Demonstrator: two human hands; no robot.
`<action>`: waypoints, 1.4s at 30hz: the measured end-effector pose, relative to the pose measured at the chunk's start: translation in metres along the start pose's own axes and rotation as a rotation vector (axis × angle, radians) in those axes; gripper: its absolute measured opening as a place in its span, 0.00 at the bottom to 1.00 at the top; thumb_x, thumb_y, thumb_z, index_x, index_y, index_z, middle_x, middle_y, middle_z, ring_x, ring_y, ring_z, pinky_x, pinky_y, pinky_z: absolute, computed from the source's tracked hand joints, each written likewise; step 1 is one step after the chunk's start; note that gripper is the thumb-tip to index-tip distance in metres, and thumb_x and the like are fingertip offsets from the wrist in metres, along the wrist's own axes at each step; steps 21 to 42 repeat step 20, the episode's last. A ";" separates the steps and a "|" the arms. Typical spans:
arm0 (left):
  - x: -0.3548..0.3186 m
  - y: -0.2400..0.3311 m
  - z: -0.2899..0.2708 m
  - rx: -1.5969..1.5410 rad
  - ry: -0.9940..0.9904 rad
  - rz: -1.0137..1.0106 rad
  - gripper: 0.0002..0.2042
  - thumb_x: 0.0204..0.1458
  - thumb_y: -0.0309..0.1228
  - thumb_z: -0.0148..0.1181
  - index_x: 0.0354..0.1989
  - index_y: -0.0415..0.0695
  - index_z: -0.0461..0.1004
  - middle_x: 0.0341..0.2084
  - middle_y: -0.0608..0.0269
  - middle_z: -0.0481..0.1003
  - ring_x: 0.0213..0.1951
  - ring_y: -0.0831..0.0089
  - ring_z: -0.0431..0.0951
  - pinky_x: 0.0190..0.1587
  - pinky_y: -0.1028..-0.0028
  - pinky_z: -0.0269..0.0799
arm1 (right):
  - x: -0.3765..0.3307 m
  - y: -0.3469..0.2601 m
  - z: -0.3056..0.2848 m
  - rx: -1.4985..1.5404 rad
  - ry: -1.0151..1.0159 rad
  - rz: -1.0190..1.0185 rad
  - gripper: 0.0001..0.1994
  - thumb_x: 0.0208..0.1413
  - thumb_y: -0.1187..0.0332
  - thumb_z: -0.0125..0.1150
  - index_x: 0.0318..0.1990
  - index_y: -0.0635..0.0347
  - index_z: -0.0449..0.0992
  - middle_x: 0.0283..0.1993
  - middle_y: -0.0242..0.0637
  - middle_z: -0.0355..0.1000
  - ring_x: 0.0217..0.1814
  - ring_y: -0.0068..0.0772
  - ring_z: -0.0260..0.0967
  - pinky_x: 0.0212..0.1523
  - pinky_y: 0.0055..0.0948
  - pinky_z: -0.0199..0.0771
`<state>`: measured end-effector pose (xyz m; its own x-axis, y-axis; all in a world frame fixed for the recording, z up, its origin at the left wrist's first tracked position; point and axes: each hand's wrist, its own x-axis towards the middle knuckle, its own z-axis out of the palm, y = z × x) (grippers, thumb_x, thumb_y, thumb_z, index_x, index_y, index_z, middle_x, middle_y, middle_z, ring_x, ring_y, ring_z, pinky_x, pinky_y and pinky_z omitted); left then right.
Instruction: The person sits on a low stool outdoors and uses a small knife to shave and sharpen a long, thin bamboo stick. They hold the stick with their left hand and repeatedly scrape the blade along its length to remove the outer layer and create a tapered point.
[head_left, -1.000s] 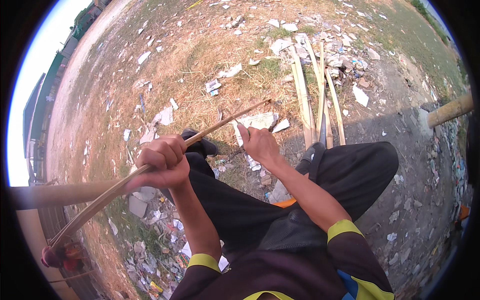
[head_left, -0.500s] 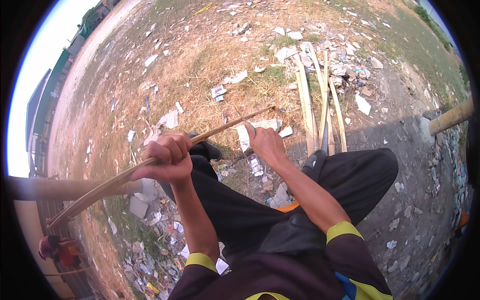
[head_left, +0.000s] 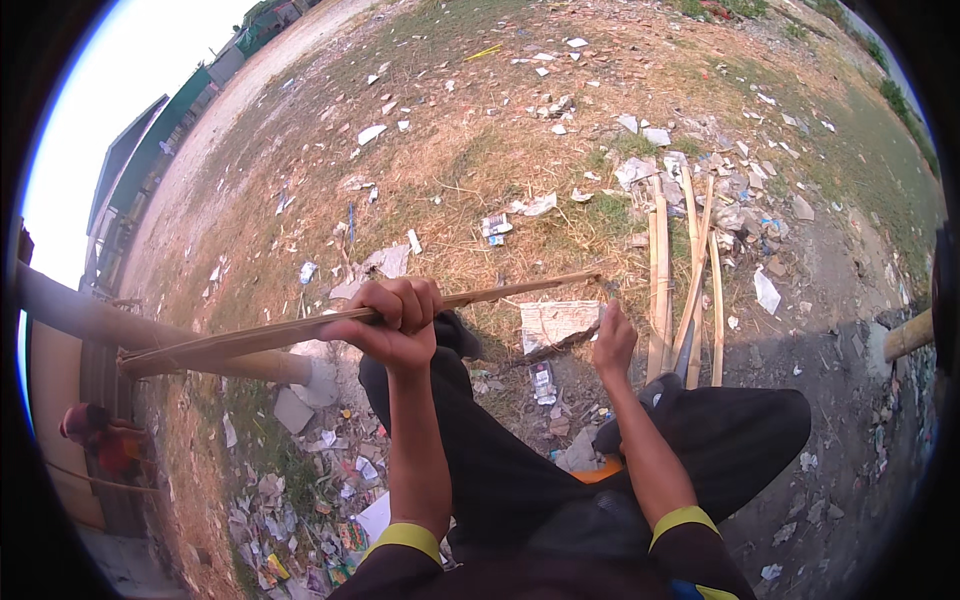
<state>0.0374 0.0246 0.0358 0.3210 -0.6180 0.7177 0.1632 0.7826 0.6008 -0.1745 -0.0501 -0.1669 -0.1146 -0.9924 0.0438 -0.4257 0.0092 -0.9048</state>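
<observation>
My left hand [head_left: 392, 322] is closed around a long split bamboo strip [head_left: 240, 343], which slants across in front of me from the lower left up to the right. Beyond that fist, the strip narrows toward its far tip. My right hand [head_left: 614, 345] is closed just below the tip, apart from the strip. What looks like a small knife [head_left: 609, 287] pokes up from this fist; its handle is hidden by the fingers. More pale bamboo strips [head_left: 661, 285] lie on the ground ahead, to the right, their near ends by my shoe [head_left: 660, 392].
A thick bamboo pole [head_left: 180, 330] runs at left, behind the held strip; another pole [head_left: 908, 336] juts in at right. Scraps and a flat cardboard piece [head_left: 560, 322] litter the ground. A person in red [head_left: 98, 437] is at far left. Something orange [head_left: 602, 468] lies between my legs.
My right hand has slid outward along the strip and come off near its tip, with its fist turned more upright. The strip lies more level. The whole view has shifted.
</observation>
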 end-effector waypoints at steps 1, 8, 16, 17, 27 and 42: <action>-0.002 0.000 -0.005 -0.024 0.052 -0.026 0.31 0.49 0.67 0.30 0.14 0.49 0.50 0.04 0.73 0.44 0.09 0.80 0.39 0.14 0.75 0.37 | -0.003 -0.008 -0.003 0.147 0.052 -0.161 0.24 0.63 0.57 0.35 0.22 0.68 0.67 0.15 0.52 0.61 0.18 0.51 0.62 0.21 0.43 0.54; -0.003 -0.003 -0.006 -0.079 0.036 0.020 0.32 0.48 0.69 0.27 0.14 0.49 0.51 0.04 0.72 0.46 0.08 0.80 0.41 0.12 0.76 0.39 | -0.022 -0.049 0.008 -0.107 -0.385 -0.240 0.29 0.60 0.49 0.38 0.19 0.66 0.70 0.15 0.54 0.65 0.20 0.55 0.66 0.25 0.46 0.64; -0.004 -0.003 0.000 -0.091 -0.064 0.047 0.33 0.48 0.69 0.26 0.13 0.48 0.50 0.04 0.72 0.47 0.06 0.80 0.44 0.10 0.77 0.41 | 0.018 -0.024 0.029 -0.405 -0.455 0.001 0.38 0.59 0.42 0.30 0.28 0.74 0.75 0.29 0.65 0.70 0.37 0.61 0.70 0.42 0.47 0.70; -0.004 -0.003 -0.001 -0.095 -0.069 0.057 0.33 0.48 0.69 0.26 0.13 0.48 0.50 0.04 0.72 0.47 0.06 0.80 0.44 0.10 0.77 0.41 | 0.023 -0.020 0.029 -0.425 -0.463 0.011 0.38 0.59 0.42 0.29 0.30 0.74 0.75 0.31 0.66 0.69 0.39 0.61 0.69 0.43 0.47 0.70; -0.005 0.001 0.001 -0.137 -0.123 0.004 0.31 0.48 0.68 0.32 0.13 0.51 0.49 0.04 0.73 0.44 0.09 0.81 0.41 0.13 0.76 0.36 | 0.033 -0.012 0.025 -0.477 -0.506 0.072 0.38 0.58 0.40 0.28 0.35 0.71 0.76 0.37 0.69 0.69 0.45 0.60 0.68 0.49 0.48 0.68; -0.005 0.001 0.001 -0.137 -0.123 0.004 0.31 0.48 0.68 0.32 0.13 0.51 0.49 0.04 0.73 0.44 0.09 0.81 0.41 0.13 0.76 0.36 | 0.033 -0.012 0.025 -0.477 -0.506 0.072 0.38 0.58 0.40 0.28 0.35 0.71 0.76 0.37 0.69 0.69 0.45 0.60 0.68 0.49 0.48 0.68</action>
